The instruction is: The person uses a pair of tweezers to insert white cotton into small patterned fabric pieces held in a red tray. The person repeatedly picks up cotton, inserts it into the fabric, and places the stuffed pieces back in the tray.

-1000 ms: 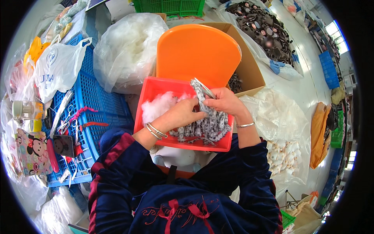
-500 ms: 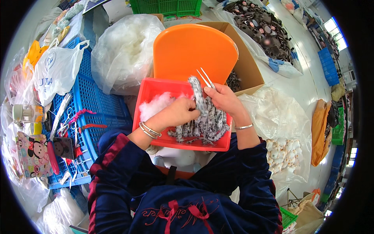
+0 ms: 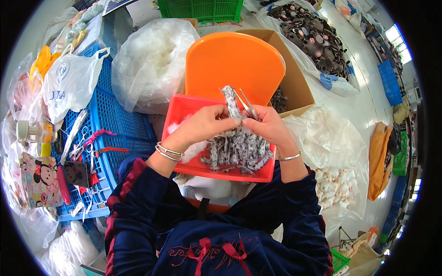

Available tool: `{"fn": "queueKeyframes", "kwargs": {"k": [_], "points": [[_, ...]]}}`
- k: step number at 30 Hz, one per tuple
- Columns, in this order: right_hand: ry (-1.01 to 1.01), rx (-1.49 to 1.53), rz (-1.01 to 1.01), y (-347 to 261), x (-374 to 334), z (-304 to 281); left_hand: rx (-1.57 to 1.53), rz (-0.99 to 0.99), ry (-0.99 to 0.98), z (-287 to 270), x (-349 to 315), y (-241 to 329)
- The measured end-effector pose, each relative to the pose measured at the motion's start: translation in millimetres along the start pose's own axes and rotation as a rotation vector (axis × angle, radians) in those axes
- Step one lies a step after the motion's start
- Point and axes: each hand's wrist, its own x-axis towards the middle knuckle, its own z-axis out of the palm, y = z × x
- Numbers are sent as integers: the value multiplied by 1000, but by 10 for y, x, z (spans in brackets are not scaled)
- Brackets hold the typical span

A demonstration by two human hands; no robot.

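A fuzzy grey-and-white tube-like piece stands upright between my hands, over a red plastic bin. My left hand pinches its lower part between thumb and fingers. Steel tweezers are held in my right hand, their tips pointing up and away, beside the piece. The thumb and fingers of my right hand meet those of the left at the piece's lower end. Below them, several similar fuzzy pieces lie heaped in the bin. White stuffing sits at the bin's left, partly hidden by my left wrist.
An orange chair back rises behind the bin, with a cardboard box beyond it. A clear bag of white stuffing stands at far left. Blue crates hold scissors and bags. Plastic with small white pieces lies at right.
Both hands have come together at the fuzzy piece. My left hand has moved slightly right and up, and the right hand lower, with the tweezers now closer to the piece.
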Motion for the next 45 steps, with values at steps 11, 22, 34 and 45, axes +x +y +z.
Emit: {"fn": "queueKeyframes", "kwargs": {"k": [11,22,34,45], "points": [[189,-280,-103,145,35,-136,-222,128,373,-293,-62,190],[157,55,-103,75,93,200,27,168,269,-131,-60,108],[205,-142,-106,-22,25,98,-229,-35,147,-74,-79,125],[220,-425,-220,-48,-77,-40,-279,78,290,-64,-111,215]]}}
